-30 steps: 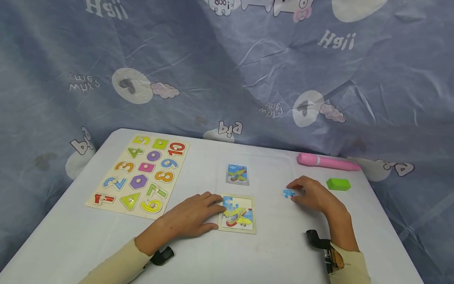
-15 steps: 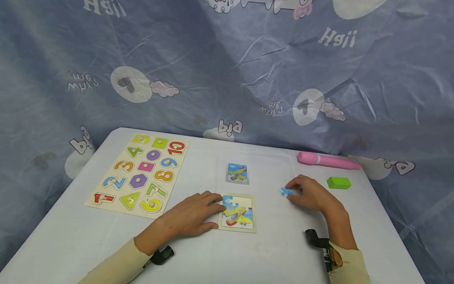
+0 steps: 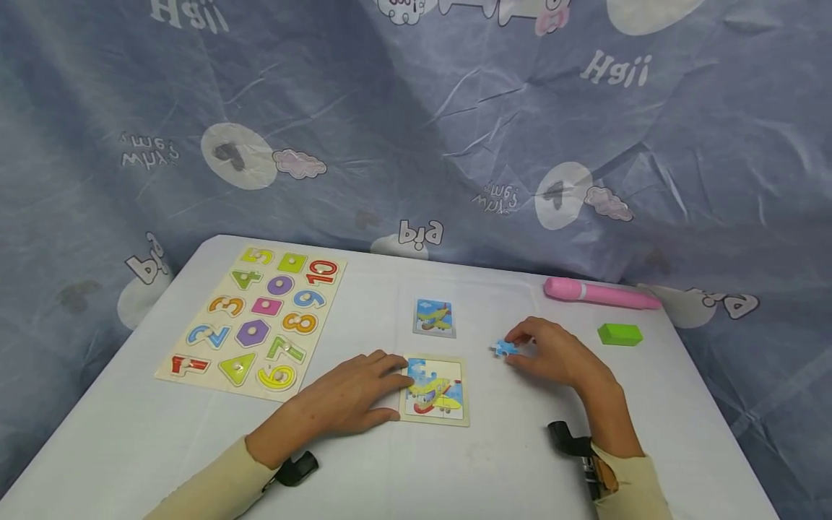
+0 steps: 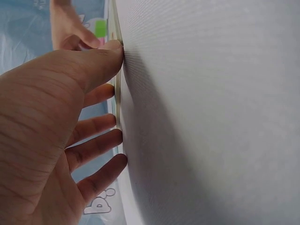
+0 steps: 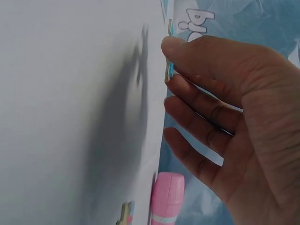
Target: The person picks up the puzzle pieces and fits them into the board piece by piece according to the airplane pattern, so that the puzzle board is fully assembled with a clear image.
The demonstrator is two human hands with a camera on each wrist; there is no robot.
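Note:
My right hand pinches a light blue jigsaw piece between thumb and fingers, to the right of the puzzle tray. In the right wrist view the thin edge of this piece sticks up past the thumb, and a shadow lies on the white tabletop. My left hand lies with its fingers spread and relaxed, its fingertips at the left edge of a small square puzzle tray. A yellow airplane and blue pieces fill part of that tray, and its upper right shows pale bare board.
A small airplane card lies behind the tray. At the left is a number-and-shape board. A pink marker-shaped tube and a green block lie at the right. A printed blue-grey cloth hangs behind the table.
My right hand has carried the blue jigsaw piece leftward, nearer to the puzzle tray, and the piece has turned slightly. My left hand stays at the tray's edge.

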